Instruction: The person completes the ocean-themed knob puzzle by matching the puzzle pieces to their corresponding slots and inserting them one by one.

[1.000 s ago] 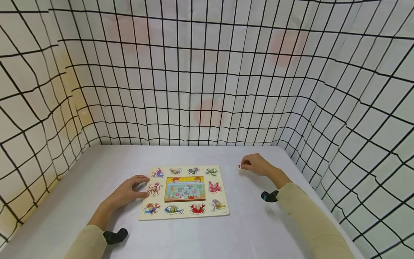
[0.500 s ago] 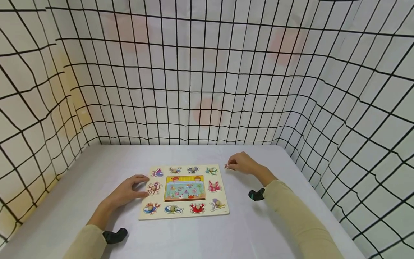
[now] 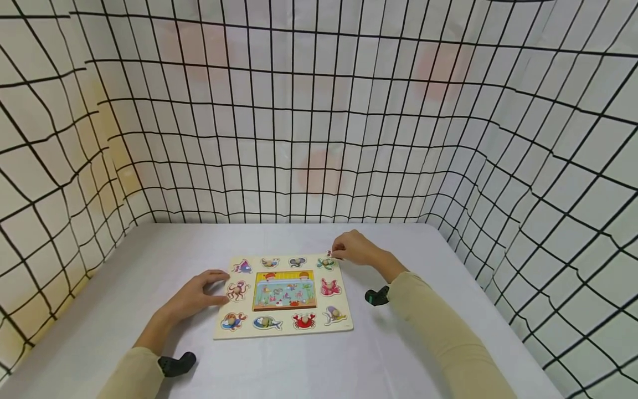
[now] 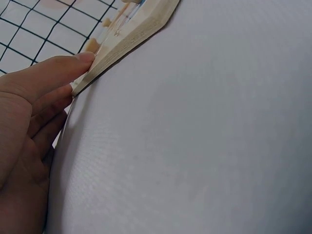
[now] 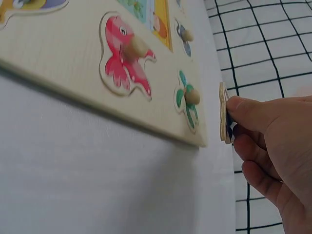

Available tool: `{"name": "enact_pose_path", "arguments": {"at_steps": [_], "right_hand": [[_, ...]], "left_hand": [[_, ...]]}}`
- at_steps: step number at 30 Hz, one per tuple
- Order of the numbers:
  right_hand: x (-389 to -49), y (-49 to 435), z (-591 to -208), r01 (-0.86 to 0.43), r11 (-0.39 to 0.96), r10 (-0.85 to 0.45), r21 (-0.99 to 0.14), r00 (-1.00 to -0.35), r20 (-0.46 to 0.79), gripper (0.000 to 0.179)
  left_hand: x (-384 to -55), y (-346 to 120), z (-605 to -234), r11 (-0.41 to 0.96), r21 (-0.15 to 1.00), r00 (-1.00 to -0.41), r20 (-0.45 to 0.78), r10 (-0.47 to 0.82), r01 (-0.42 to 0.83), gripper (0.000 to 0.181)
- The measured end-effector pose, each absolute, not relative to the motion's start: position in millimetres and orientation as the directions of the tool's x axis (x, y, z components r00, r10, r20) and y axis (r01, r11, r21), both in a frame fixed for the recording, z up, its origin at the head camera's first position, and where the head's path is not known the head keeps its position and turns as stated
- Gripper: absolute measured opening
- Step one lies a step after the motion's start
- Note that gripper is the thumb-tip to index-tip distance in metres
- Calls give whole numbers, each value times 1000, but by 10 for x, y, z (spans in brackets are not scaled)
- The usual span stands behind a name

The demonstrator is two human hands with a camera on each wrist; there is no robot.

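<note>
A wooden knob puzzle board (image 3: 344,326) lies flat on the table, with several sea-animal pieces in it. My left hand (image 3: 196,292) rests at its left edge, thumb and fingers spread apart; in the left wrist view the thumb (image 4: 73,66) touches the board's edge. Over the far right corner, my right hand (image 3: 356,248) pinches a thin loose puzzle piece (image 5: 224,114) between thumb and fingers. Seen edge-on in the right wrist view, that piece is upright and apart from the board. The green turtle piece (image 5: 185,100) lies closest to it. Its knob is hidden.
A white cloth covers the table (image 3: 299,366). Black netting (image 3: 314,127) over white sheets rises behind the table and along both sides. Dark wrist devices (image 3: 377,296) sit under both sleeves. A red piece with a knob (image 5: 119,58) sits along the board's right side.
My right hand has moved left with the puzzle piece, from the table right of the board to above its far right corner. The left hand and the board stay where they were.
</note>
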State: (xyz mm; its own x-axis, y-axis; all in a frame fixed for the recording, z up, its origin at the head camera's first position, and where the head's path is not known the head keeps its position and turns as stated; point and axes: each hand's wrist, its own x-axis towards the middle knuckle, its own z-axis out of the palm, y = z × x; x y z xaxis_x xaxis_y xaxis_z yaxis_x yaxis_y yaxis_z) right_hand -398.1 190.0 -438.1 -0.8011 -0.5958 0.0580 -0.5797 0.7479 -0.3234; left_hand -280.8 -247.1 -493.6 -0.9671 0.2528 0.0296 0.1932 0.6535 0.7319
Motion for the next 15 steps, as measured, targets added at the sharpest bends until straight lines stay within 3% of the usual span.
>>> {"name": "enact_pose_path", "arguments": {"at_steps": [15], "right_hand": [[-3995, 1357, -4365, -641, 701, -648, -312, -756, 96, 16]], "left_hand": [[-2800, -2466, -4928, 663, 724, -968, 26, 251, 191, 69]]}}
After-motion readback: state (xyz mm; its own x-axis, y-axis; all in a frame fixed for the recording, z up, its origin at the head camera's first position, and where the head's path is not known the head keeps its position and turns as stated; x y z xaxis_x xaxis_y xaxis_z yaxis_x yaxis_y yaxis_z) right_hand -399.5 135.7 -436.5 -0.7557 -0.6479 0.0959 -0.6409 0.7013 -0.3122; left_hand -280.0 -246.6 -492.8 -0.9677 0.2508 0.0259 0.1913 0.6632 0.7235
